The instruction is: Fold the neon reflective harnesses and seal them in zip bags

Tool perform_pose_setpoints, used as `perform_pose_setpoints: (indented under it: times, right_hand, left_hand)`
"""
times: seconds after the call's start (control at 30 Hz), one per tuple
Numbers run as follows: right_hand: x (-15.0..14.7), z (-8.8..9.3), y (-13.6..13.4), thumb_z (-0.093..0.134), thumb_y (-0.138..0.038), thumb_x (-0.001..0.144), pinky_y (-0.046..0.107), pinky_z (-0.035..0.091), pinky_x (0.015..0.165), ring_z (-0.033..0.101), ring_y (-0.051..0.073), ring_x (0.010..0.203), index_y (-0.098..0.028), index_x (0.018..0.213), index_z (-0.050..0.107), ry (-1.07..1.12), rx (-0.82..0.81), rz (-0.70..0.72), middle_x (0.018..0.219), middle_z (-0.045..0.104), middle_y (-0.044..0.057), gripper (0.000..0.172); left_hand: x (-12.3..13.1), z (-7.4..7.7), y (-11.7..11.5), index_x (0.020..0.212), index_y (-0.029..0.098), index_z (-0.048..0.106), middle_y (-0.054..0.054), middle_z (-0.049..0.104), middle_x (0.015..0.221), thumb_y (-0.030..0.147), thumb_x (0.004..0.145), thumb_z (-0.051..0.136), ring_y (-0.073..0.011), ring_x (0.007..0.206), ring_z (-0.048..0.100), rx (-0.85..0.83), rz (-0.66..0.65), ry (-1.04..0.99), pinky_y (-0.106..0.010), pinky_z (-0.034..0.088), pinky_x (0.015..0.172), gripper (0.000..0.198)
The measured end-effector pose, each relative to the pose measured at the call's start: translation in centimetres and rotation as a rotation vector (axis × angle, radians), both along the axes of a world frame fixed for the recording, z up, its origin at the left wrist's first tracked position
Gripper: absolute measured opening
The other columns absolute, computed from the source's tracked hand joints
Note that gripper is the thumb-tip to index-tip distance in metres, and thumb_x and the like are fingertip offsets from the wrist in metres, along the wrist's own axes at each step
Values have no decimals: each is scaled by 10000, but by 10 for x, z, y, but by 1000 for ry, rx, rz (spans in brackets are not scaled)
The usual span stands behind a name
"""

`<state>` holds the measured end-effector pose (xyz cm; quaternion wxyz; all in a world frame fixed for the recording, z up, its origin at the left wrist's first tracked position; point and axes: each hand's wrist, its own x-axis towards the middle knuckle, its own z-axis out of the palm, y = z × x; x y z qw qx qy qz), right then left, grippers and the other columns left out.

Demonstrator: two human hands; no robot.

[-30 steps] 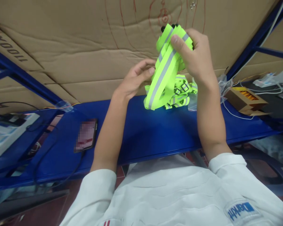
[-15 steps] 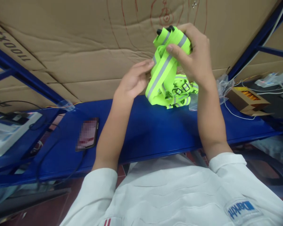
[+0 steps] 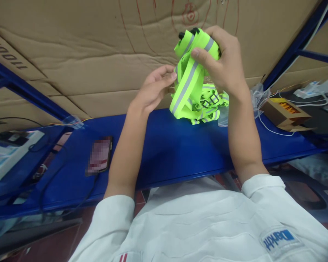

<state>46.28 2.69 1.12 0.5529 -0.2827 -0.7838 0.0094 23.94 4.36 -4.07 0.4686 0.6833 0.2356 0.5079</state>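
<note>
1. The right hand's [image 3: 228,63] grip held straps [image 3: 192,74] at 1 o'clock.
2. The left hand [image 3: 155,89] touched their 9 o'clock edge; whether its grip pinched, I couldn't tell.
3. A strap pile [image 3: 210,112] sat at 2 o'clock on the counter [image 3: 180,153].

Strap bundle [image 3: 196,85]: woven-looking matt cloth, smooth band [image 3: 186,84] along it. Fittings [image 3: 195,30] at its top: plastic-looking. Strap pile [image 3: 214,109], desk's far edge: similar cloth. Desk [image 3: 175,153]: smooth, painted-looking, slight sheen. Bag [image 3: 259,95], far right corner: clear, crinkled plastic. Box [image 3: 282,117], right end: matt cardboard. Panel [image 3: 98,54], behind far edge: creased, matt cardboard.
</note>
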Motion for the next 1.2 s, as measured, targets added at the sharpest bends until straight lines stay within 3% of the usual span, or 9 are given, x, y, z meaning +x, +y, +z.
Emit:
perform_pose_setpoints:
  times: [0.1,0.3,0.4,0.5,0.63,0.77,0.9,1.03,1.2]
  right_hand:
    - [-1,0,4,722,-347,984,272,418,797,633,164,863,-170,1038,737,49,12,-51,989,753,33,186]
    - [-10,-2,7,710,-524,955,332,338,723,533,195,724,-240,750,543,123,-49,-439,777,665,28,389]
    - [-14,-1,5,685,-605,937,350,352,776,520,220,748,-263,744,455,95,-97,-539,813,645,46,455]
    - [-14,-1,5,693,-617,919,356,346,795,491,221,753,-265,739,424,77,-136,-565,809,615,44,478]
    - [-11,-2,8,707,-516,942,327,255,699,373,163,669,-239,696,425,121,-88,-459,686,494,-12,466]
    - [-9,-3,12,712,-412,952,313,236,648,369,136,638,-230,654,414,166,-89,-217,649,412,-39,459]
    - [-8,-3,7,698,-410,965,298,318,656,439,145,674,-215,716,548,154,-137,21,712,492,-17,350]
    - [-11,-2,-3,652,-405,1020,274,442,769,565,150,791,-179,908,655,174,-161,258,870,638,14,251]
    - [-14,-4,-1,656,-500,1008,285,492,808,621,168,836,-200,928,658,235,-245,302,918,693,19,310]
  left_hand:
    - [0,-1,-3,1106,233,673,-25,699,992,528,908,752,-233,1060,685,32,-21,33,-323,479,882,364]
    - [9,1,-10,1412,378,518,17,699,1090,473,828,846,-237,1230,639,171,-26,38,-337,486,1019,676]
    - [11,2,-13,1476,374,482,-10,702,1203,437,703,944,-274,1308,608,162,-55,106,-365,474,1090,903]
    - [9,1,-10,1441,388,535,-7,699,1288,437,690,946,-300,1400,540,154,-9,112,-382,453,1146,858]
    - [6,1,-3,1334,354,620,-29,619,1449,457,731,910,-308,1420,538,187,26,90,-397,474,1155,677]
    - [5,-1,0,1381,379,598,-32,630,1427,553,693,916,-322,1475,501,127,9,71,-392,480,1169,777]
    - [9,-8,-1,1350,324,607,-31,693,1323,505,623,971,-345,1432,551,18,-71,-20,-446,514,1141,833]
    - [16,-19,-1,1161,219,707,-68,777,1146,374,588,1013,-370,1217,700,-149,-234,24,-484,596,1030,667]
    - [21,-23,-2,1106,167,721,-84,790,972,417,583,1025,-369,1082,759,-175,-211,2,-466,632,971,655]
